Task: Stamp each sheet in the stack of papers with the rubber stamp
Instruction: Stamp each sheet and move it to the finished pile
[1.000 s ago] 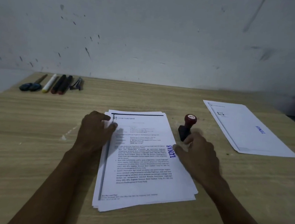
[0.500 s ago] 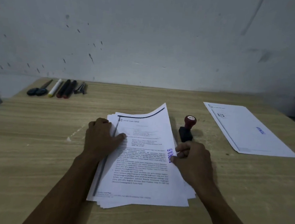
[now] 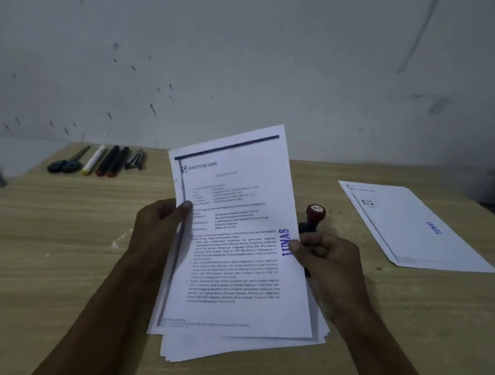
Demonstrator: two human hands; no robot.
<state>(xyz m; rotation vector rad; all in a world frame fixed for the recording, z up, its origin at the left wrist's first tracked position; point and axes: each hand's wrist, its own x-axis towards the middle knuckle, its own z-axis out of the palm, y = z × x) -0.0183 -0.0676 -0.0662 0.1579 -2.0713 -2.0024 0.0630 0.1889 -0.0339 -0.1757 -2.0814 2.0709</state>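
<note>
The top sheet (image 3: 237,231), stamped LUNAS, is pinched at its edges by the left hand (image 3: 160,227) and right hand (image 3: 326,258), raised above the stack (image 3: 242,349). The rubber stamp (image 3: 313,219) is stood just right.

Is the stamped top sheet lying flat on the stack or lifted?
Lifted. The top sheet tilts up off the stack, far edge raised, pinched by left hand and right hand.
</note>
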